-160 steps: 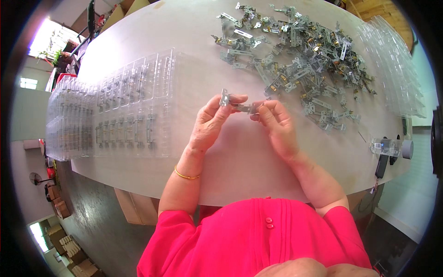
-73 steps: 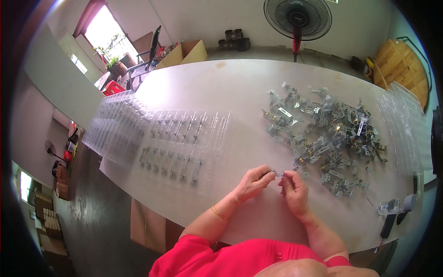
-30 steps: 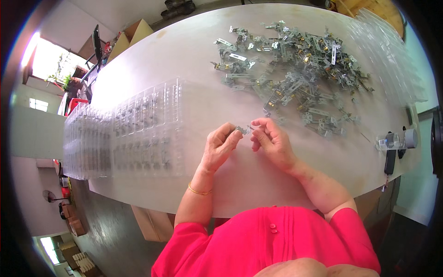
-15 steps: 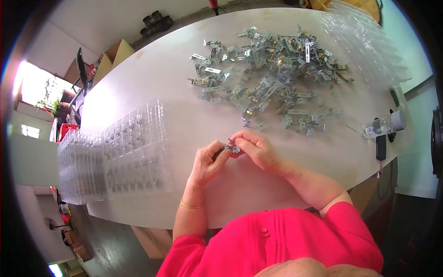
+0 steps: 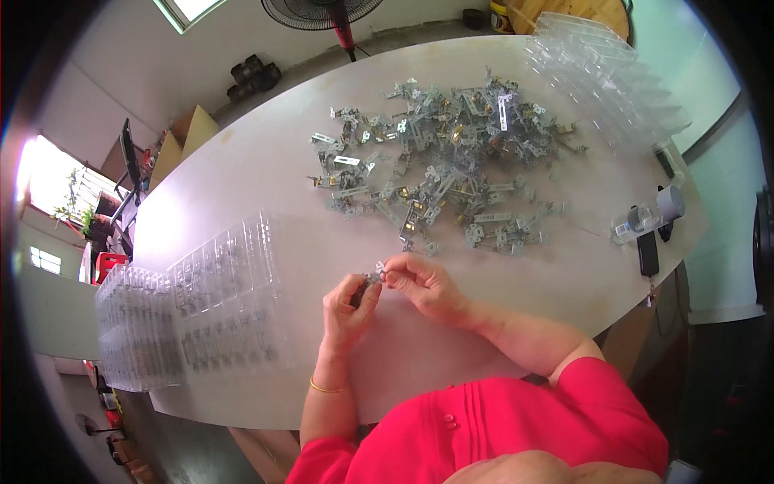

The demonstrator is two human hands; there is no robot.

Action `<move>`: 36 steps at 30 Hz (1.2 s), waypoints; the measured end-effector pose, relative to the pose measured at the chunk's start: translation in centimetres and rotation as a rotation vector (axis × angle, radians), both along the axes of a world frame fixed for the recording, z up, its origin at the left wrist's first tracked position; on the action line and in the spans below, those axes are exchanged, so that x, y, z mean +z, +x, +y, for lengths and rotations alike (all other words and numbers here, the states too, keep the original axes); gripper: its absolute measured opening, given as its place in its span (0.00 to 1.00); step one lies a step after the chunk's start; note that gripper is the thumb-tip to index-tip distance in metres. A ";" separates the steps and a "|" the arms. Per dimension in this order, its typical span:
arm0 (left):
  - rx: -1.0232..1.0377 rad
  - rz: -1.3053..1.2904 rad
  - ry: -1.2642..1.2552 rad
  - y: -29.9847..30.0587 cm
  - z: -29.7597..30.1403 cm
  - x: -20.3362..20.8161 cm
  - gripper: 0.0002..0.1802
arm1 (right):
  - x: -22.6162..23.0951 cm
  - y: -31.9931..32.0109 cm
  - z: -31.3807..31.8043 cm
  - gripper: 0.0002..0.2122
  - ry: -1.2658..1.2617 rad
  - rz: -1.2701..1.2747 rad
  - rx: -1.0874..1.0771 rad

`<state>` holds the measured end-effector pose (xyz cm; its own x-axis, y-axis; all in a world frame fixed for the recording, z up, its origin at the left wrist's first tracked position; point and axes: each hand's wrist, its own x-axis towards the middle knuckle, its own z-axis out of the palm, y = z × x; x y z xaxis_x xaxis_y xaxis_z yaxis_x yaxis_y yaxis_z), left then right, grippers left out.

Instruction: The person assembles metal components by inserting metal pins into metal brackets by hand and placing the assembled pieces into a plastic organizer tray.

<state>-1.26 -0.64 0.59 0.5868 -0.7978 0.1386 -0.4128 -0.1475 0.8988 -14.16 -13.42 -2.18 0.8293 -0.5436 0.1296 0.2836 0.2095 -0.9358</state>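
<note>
Just above the table's near side, a small metal bracket-like part [image 5: 373, 275] sits between my two hands. My left hand [image 5: 345, 313], with a thin gold bangle at its wrist, is closed around the part's lower portion. Thumb and fingers of my right hand [image 5: 429, 289] are pinched at its upper right end. The fingers hide most of the part, so its exact shape does not show. Beyond the hands spreads a loose heap of similar metal parts [image 5: 435, 181], silver with some brass-coloured pieces. To the left lies a clear plastic tray [image 5: 274, 278] holding rows of parts.
Filled clear trays [image 5: 133, 331] are stacked at the table's left edge. More clear trays [image 5: 601, 73] lie at the far right. A clear bottle [image 5: 633, 224], a grey-white roll [image 5: 670, 203] and a black case-like object [image 5: 647, 255] rest near the right edge. A fan [image 5: 343, 24] stands behind the table.
The head view has tilted up, bringing more of the fan and wall into the picture. Both hands stay together on the metal part, whose visible end now points upward more.
</note>
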 end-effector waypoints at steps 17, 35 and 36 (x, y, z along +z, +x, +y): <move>-0.262 0.166 0.057 -0.1 1.1 1.6 0.14 | 0.9 -0.4 -0.1 0.05 0.015 0.000 -0.037; -0.190 0.677 -0.131 1.2 0.3 0.3 0.22 | 2.1 -0.2 0.1 0.04 -0.370 0.172 -0.199; -0.186 0.673 -0.131 1.1 0.3 0.2 0.21 | 2.3 -0.3 0.3 0.04 -0.409 0.187 -0.202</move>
